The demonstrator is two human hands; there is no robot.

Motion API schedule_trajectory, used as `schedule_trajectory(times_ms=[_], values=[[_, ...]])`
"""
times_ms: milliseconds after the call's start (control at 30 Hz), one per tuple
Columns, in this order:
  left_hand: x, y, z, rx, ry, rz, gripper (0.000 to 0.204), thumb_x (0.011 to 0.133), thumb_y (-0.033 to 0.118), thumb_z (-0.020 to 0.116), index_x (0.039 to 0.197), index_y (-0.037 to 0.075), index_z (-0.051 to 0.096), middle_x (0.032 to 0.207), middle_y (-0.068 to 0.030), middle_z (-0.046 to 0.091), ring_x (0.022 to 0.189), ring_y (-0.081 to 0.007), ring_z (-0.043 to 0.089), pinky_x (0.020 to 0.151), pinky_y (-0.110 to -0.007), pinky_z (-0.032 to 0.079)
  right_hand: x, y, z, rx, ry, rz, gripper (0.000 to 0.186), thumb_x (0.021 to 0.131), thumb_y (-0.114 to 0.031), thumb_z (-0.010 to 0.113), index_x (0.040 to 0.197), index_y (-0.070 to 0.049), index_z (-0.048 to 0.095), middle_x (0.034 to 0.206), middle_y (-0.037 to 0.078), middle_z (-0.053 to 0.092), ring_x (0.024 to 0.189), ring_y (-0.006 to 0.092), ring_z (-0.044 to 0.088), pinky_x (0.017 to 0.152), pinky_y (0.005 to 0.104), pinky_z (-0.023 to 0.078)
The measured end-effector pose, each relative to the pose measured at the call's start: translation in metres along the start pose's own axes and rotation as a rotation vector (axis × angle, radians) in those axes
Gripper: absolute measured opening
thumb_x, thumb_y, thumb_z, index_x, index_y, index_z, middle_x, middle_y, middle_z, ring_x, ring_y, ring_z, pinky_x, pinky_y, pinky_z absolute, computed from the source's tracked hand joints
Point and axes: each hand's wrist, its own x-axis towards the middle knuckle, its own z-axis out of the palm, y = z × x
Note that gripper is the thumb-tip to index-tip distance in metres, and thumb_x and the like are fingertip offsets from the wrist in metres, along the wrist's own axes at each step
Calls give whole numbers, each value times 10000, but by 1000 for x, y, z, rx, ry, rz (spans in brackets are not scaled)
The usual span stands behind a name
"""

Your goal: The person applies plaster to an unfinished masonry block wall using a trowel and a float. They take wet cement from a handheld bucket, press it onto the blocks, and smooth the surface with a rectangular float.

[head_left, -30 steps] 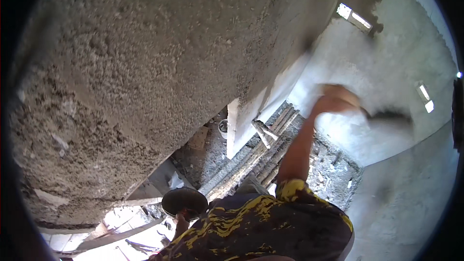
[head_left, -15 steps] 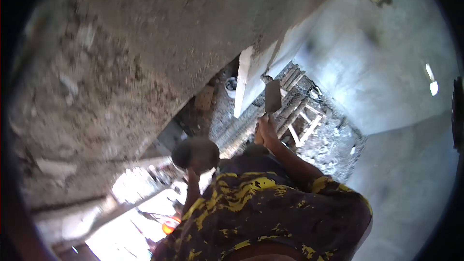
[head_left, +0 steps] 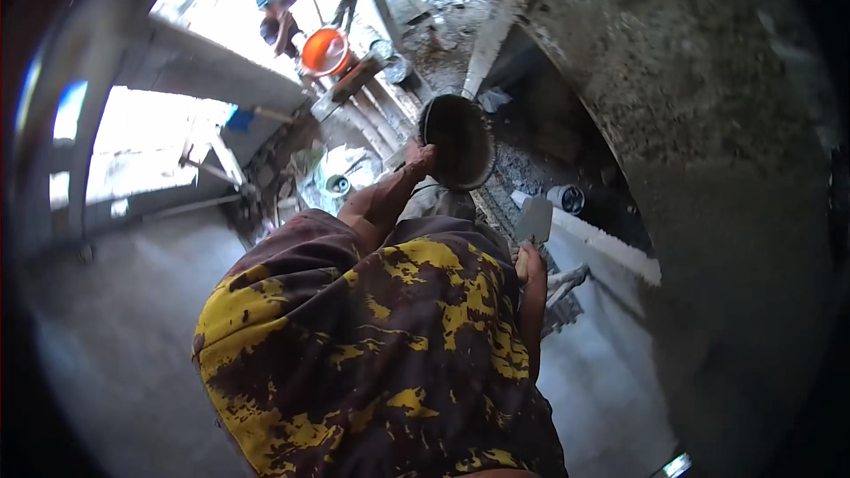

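Observation:
My left hand [head_left: 420, 159] grips the rim of a dark, round, shallow bowl [head_left: 459, 143], held out in front of me and tilted so its inside shows. What lies in the bowl is too dark to make out. Lower and to the right, my right hand [head_left: 529, 264] is closed around the handle of a trowel [head_left: 534, 219]. Its flat grey blade points upward, away from me, a short way from the bowl. Bowl and trowel are apart.
Wooden planks [head_left: 376, 117] run ahead, with an orange bucket [head_left: 326, 53] by their far end and another person [head_left: 282, 25] beyond. A pale bucket [head_left: 337, 184] stands lower left, a second bucket [head_left: 567, 200] on the right. A rough plastered surface [head_left: 673, 80] fills the right side.
My view has swung left, so the rough surface has passed from left to right. The orange bucket now appears ahead. Both hands keep hold of the bowl and trowel.

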Motion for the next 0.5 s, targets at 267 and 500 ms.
schedule_trajectory(times_ms=[267,500], values=[[-62,-91,-97,-114,509,-502,539,622,209,667,1108,22,529,957,-182,627,869,-352,611,769,-402,498,-53,19,-50,-239,-111,-371,261,860,-317,515,814,-61,491,754,22,498,680,138,503,624,262,404],[-121,-187,-127,-507,771,-740,363,644,146,633,995,76,572,843,-152,614,840,-328,592,727,-387,465,-26,31,-115,-1016,-118,-896,153,877,-215,492,860,-66,460,795,39,458,721,121,474,607,225,413]])
